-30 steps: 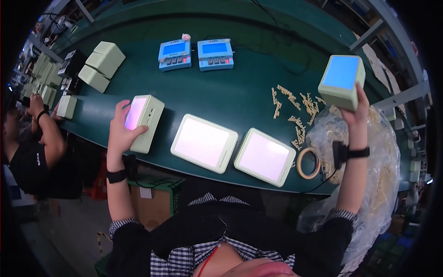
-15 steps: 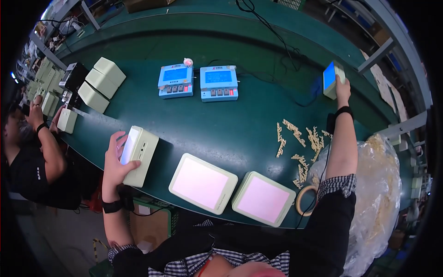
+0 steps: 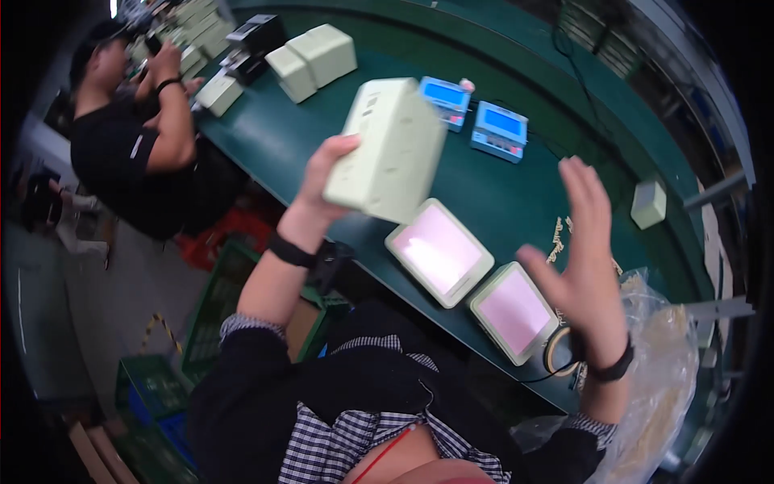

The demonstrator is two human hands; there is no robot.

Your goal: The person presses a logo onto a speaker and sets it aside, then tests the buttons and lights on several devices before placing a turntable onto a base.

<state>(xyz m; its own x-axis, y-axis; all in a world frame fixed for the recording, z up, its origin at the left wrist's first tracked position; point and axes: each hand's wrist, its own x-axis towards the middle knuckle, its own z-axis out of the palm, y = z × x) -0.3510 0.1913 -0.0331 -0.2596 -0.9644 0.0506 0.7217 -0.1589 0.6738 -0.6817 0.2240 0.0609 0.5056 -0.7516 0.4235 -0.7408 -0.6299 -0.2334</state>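
Observation:
My left hand (image 3: 322,173) holds a pale green box-shaped device (image 3: 387,149) lifted above the green table (image 3: 274,137), its back side turned toward me. My right hand (image 3: 584,250) is raised over the table's near edge, fingers spread, holding nothing. Below the hands lie two flat pale green units with pink screens (image 3: 439,250) (image 3: 514,310). A small pale green unit (image 3: 649,203) rests on the table at the far right.
Two blue-faced scales (image 3: 447,98) (image 3: 500,129) stand at the back. More pale green boxes (image 3: 318,56) sit at the far left. A person in black (image 3: 137,137) works at the left. A tape roll (image 3: 556,351), small tan parts (image 3: 556,234), a plastic bag (image 3: 661,363).
My left hand has lifted the pale green device off the table. My right hand let go of the blue-faced unit at the far right and came back empty.

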